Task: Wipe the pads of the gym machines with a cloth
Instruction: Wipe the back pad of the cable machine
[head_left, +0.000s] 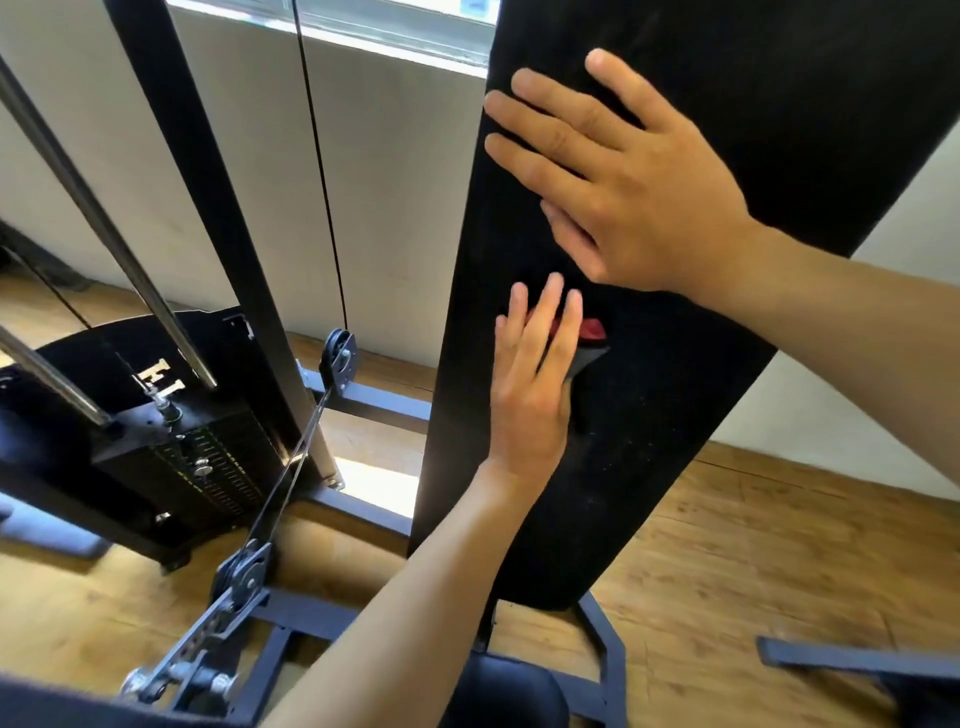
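A tall black back pad (727, 395) of a gym machine stands upright in front of me, slightly tilted. My left hand (530, 384) presses a red and grey cloth (589, 340) flat against the pad's lower middle, fingers straight and pointing up. Most of the cloth is hidden under that hand. My right hand (623, 176) lies flat on the pad higher up, fingers spread toward the left edge, and holds nothing.
A black seat pad (509, 691) shows at the bottom centre. To the left stand a weight stack (197, 467), steel guide rods, a black upright post (218, 208), and cable pulleys (337, 358). Grey frame bars cross the wooden floor (779, 561).
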